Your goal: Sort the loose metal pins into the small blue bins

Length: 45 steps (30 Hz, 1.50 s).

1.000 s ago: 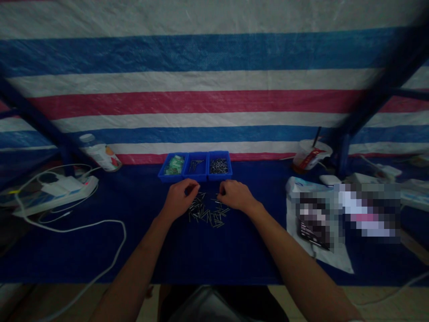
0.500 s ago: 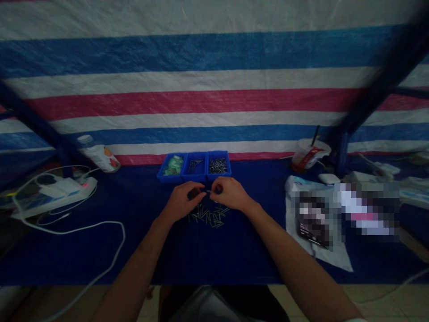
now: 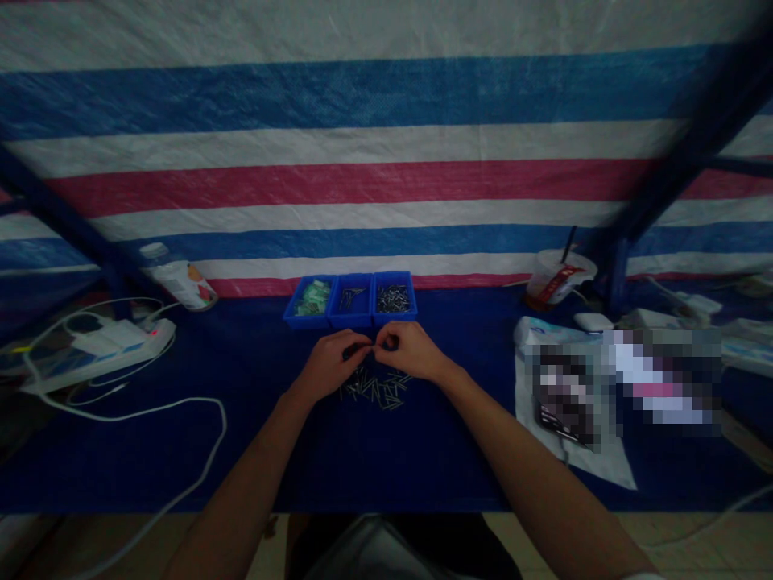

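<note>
Left forearm (image 3: 257,463) angled toward one o'clock; right forearm (image 3: 519,451) toward eleven. Left hand (image 3: 333,360) and right hand (image 3: 409,350) palms inward, each pinched thumb-to-finger, tips nearly meeting at twelve o'clock.

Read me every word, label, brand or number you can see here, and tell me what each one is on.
No text can be read.
Bottle: label with a printed picture; lettering too small and blurred.
Cup: red label with pale marks, illegible.
Dark patch on the white bag: partly pixelated, pale marks too small.
Green packets in the blue tray: no lettering distinguishable.
</note>
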Each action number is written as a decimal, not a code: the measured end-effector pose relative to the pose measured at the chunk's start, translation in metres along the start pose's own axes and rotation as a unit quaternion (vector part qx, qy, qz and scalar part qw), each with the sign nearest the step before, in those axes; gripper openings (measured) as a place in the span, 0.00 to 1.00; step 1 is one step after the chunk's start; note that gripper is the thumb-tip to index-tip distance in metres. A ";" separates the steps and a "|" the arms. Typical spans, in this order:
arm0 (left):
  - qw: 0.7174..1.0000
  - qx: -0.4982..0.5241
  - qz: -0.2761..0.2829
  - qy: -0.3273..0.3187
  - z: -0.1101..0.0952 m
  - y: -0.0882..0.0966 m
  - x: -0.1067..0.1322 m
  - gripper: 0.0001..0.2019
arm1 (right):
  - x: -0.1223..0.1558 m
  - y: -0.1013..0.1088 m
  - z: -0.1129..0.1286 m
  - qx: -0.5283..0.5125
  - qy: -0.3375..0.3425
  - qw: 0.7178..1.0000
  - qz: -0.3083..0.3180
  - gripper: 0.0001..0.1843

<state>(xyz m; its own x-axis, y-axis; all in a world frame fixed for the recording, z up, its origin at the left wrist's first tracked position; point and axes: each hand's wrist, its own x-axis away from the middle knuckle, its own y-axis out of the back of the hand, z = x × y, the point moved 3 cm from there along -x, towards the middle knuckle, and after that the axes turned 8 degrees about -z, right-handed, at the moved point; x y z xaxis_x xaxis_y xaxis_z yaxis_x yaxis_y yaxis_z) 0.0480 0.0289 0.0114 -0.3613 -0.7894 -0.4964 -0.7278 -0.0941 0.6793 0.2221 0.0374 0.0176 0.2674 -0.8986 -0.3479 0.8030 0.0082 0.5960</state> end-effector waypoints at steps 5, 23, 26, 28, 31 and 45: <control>1.000 0.003 0.001 0.011 0.000 -0.001 0.000 0.09 | 0.000 0.000 -0.001 -0.013 -0.009 1.000 0.005 0.04; 0.999 0.004 -0.009 0.040 -0.002 0.001 -0.001 0.09 | 0.001 0.000 0.000 -0.018 0.019 1.000 0.004 0.05; 0.999 0.003 -0.009 0.038 -0.002 0.002 -0.001 0.09 | 0.002 0.000 0.001 -0.015 0.024 1.000 0.004 0.05; 0.999 0.003 -0.006 0.036 -0.003 0.002 -0.001 0.10 | 0.002 0.001 0.001 -0.011 0.025 1.000 0.007 0.05; 0.999 0.002 -0.002 0.037 -0.004 0.003 -0.001 0.09 | 0.002 0.002 0.003 0.001 0.030 1.000 0.009 0.05; 0.998 0.013 0.029 0.060 -0.003 -0.001 0.000 0.12 | 0.001 0.001 0.001 -0.023 0.043 0.999 -0.007 0.03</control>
<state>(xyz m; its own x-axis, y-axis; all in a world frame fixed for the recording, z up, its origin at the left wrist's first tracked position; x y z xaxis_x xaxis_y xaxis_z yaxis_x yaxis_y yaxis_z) 0.0503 0.0275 0.0121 -0.3325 -0.8597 -0.3878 -0.7234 -0.0314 0.6898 0.2226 0.0358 0.0188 0.2983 -0.8579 -0.4183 0.8300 0.0168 0.5575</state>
